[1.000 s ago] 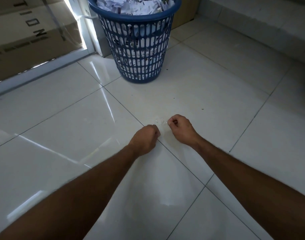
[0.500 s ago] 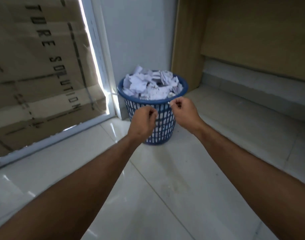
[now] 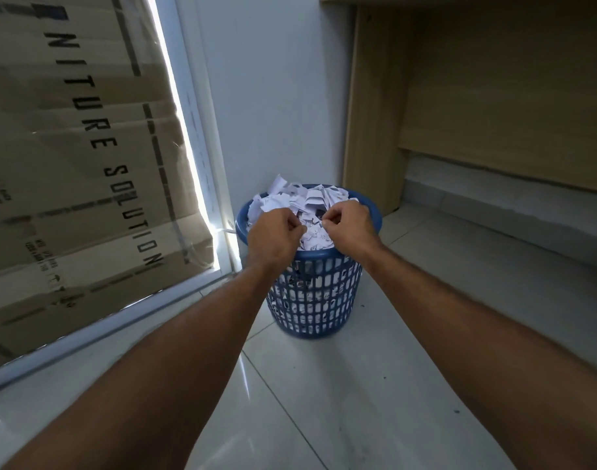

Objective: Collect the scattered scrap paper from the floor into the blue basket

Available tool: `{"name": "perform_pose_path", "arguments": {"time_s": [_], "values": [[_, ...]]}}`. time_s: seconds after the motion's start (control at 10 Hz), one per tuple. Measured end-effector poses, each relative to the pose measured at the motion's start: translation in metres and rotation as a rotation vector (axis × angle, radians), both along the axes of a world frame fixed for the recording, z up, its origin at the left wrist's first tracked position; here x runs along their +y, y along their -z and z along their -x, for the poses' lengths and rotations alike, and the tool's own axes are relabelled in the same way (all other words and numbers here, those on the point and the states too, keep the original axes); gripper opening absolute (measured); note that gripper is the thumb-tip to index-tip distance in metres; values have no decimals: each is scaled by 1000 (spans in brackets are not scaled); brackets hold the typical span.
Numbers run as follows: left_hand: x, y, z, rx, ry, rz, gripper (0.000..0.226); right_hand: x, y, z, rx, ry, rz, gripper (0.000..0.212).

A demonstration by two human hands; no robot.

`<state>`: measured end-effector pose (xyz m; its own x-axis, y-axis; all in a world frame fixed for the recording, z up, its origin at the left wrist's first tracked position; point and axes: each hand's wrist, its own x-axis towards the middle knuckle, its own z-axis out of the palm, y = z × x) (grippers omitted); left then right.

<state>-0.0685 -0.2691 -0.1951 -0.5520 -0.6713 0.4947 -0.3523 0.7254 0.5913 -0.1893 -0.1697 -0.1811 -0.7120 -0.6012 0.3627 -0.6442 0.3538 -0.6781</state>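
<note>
Here, white floor (image 3: 358, 401) tiles meet a wall; both hands, left (image 3: 273, 237) and right (image 3: 349, 228), hover over the full basket (image 3: 315, 300), fingers curled; any scrap pinched is too small to tell.

A second ago your hands were down on the floor tiles, pinching tiny scraps beside a grout line. Now your left hand (image 3: 273, 237) and right hand (image 3: 349, 227) are both raised over the open top of the blue basket (image 3: 315, 293), fingers curled, above the heaped scrap paper (image 3: 310, 205). Half a second ago they were short of its near rim.
</note>
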Motion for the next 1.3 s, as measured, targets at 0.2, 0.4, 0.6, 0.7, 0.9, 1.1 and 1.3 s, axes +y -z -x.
{"name": "perform_pose_path", "arguments": {"time_s": [0.2,0.4,0.6,0.7,0.9,1.1,1.3], "values": [[-13,6,6,-173,53,232,34,8,7,-3,31,-13,52,24],[-19,7,1,-95,68,401,34,14,13,-2,200,22,73,24],[-32,10,10,-395,82,173,98,15,19,9,345,82,-197,48],[-32,9,14,-377,104,167,96,14,20,13,316,95,-199,53],[-34,-1,13,-305,212,294,79,21,12,8,351,78,-145,48],[-38,-67,21,-329,305,386,84,38,-57,24,392,65,-206,59],[-18,-202,42,-302,340,424,87,77,-208,48,477,141,-183,63]]}}
